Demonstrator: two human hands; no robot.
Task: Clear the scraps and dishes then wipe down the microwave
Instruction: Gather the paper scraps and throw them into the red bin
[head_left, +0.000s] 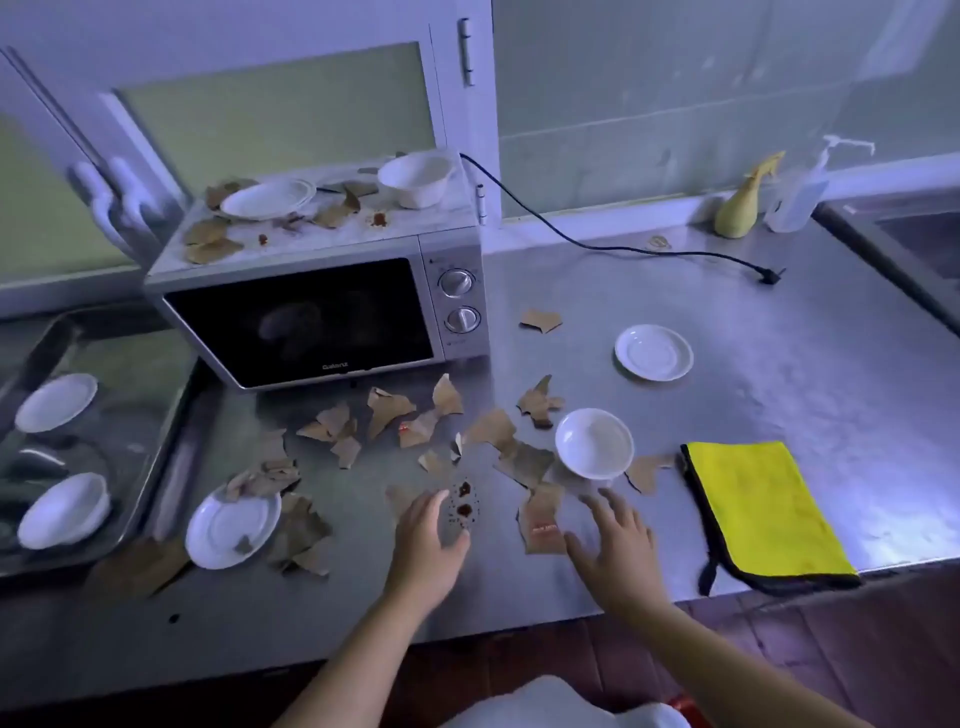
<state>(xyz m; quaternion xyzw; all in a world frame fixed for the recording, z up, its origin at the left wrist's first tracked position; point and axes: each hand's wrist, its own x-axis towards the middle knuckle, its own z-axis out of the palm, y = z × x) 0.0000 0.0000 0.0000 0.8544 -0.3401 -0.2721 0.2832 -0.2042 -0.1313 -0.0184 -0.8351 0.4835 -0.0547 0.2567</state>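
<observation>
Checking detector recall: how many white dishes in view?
7 dishes: two on the microwave, three on the counter, two in the left tray. Scraps may hide more.

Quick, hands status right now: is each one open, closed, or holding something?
Left hand: open, fingers spread, holding nothing.
Right hand: open, fingers spread beside a brown paper scrap, holding nothing.

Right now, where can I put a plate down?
The bare steel right of the saucer, between the power cord and the yellow cloth, is free. So is the front edge of the counter, left of the left hand. In front of the microwave it is crowded with paper scraps, a bowl and sauce spots.
</observation>
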